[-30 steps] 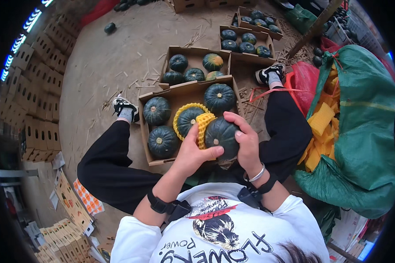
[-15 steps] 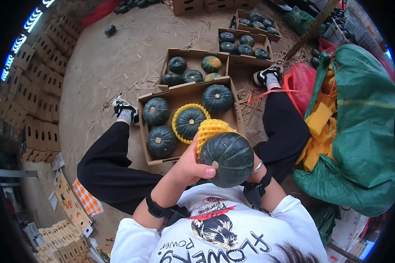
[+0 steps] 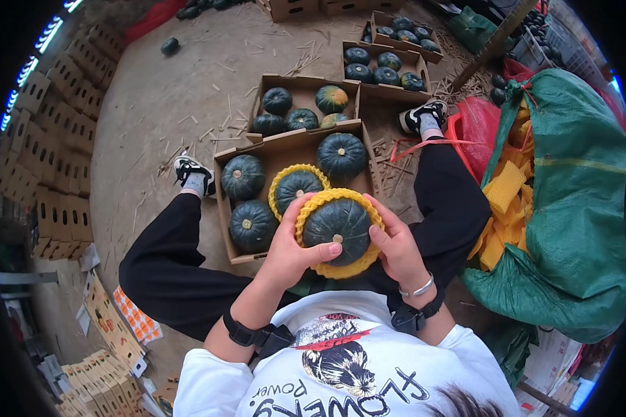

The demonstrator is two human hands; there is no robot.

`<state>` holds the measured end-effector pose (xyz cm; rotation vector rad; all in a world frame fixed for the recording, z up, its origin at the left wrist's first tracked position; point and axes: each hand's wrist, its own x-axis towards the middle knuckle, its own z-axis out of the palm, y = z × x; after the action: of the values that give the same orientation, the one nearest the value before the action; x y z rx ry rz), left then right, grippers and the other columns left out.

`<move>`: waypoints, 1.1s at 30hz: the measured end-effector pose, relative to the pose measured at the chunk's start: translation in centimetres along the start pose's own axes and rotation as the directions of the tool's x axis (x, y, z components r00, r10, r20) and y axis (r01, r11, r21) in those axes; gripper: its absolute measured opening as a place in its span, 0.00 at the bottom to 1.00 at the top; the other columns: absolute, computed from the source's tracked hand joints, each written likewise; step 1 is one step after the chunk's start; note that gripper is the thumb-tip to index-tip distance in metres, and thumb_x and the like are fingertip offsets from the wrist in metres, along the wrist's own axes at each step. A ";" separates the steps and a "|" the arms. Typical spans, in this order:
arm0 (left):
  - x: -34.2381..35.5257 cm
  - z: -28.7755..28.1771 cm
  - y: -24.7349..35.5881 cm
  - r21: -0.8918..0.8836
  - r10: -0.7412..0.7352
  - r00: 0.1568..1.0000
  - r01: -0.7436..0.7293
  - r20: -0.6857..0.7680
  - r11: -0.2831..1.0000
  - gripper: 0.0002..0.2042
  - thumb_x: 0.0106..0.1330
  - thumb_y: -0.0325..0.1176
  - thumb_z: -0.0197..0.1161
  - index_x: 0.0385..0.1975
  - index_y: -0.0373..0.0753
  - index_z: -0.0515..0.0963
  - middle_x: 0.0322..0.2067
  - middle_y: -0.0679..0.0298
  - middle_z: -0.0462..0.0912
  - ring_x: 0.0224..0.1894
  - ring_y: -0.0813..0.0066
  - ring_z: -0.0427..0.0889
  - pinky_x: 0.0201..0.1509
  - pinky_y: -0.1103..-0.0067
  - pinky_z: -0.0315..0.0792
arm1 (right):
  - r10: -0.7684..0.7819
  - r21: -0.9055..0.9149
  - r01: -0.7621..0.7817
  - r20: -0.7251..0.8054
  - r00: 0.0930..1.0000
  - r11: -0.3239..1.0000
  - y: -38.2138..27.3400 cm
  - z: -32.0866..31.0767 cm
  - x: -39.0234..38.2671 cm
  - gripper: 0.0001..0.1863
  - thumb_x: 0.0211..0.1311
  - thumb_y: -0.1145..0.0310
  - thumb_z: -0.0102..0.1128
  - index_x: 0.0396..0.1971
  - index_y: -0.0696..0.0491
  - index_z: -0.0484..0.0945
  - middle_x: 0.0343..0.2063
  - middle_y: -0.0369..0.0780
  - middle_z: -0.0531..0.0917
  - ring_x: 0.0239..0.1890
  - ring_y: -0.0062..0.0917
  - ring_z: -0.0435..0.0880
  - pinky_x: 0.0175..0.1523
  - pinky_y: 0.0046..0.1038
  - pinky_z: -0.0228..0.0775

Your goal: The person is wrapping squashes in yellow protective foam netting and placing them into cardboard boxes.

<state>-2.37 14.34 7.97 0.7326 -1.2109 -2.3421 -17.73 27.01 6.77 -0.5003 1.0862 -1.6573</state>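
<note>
Yellow foam net (image 3: pixel 348 272) has gone round the dark green pumpkin (image 3: pixel 336 226) since half a second ago, and the right hand (image 3: pixel 396 248) has come up from beneath; it and the left hand (image 3: pixel 291 244) clasp the pumpkin at three and nine o'clock; just past it, toward half past ten, sits an open carton (image 3: pixel 292 142) holding four others (image 3: pixel 341 157); toward three slumps a green sack (image 3: pixel 577 215) of yellow nets (image 3: pixel 506 187).

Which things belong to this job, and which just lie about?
Job: left hand, right hand, held kabocha squash, its yellow foam net, nearest open carton, green sack of nets.

Apparently lying about: scattered strips, orange-patterned sheet.
</note>
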 end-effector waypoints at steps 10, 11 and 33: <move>0.3 1.5 -0.5 0.096 -0.047 0.999 0.048 -0.019 0.994 0.38 0.48 0.36 0.75 0.58 0.35 0.60 0.52 0.54 0.71 0.55 0.65 0.73 0.61 0.70 0.65 | -0.024 0.527 -0.061 0.152 0.988 0.848 1.7 0.6 0.2 0.35 0.62 0.63 0.54 0.67 0.54 0.52 0.59 0.42 0.68 0.61 0.30 0.68 0.66 0.33 0.59; 0.1 1.7 0.4 0.537 0.007 1.000 -0.018 0.022 0.843 0.40 0.46 0.40 0.76 0.58 0.34 0.60 0.54 0.51 0.68 0.57 0.59 0.70 0.62 0.68 0.64 | 0.002 0.530 -0.068 0.125 0.992 0.845 1.9 0.1 0.1 0.33 0.63 0.61 0.53 0.66 0.54 0.55 0.59 0.42 0.69 0.60 0.29 0.69 0.65 0.33 0.59; 7.7 5.4 -3.8 0.949 0.103 0.974 -0.167 0.201 -0.268 0.37 0.41 0.42 0.74 0.56 0.47 0.67 0.58 0.46 0.60 0.55 0.42 0.64 0.53 0.60 0.71 | -0.136 -0.883 -0.020 -0.094 0.986 0.469 -0.3 -6.4 0.8 0.17 0.51 0.68 0.55 0.41 0.57 0.78 0.32 0.50 0.81 0.36 0.45 0.80 0.42 0.38 0.72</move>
<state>-12.10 15.40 5.33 0.7903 -3.0048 -0.4648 -23.07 28.89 3.64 -1.0979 2.0777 -1.0484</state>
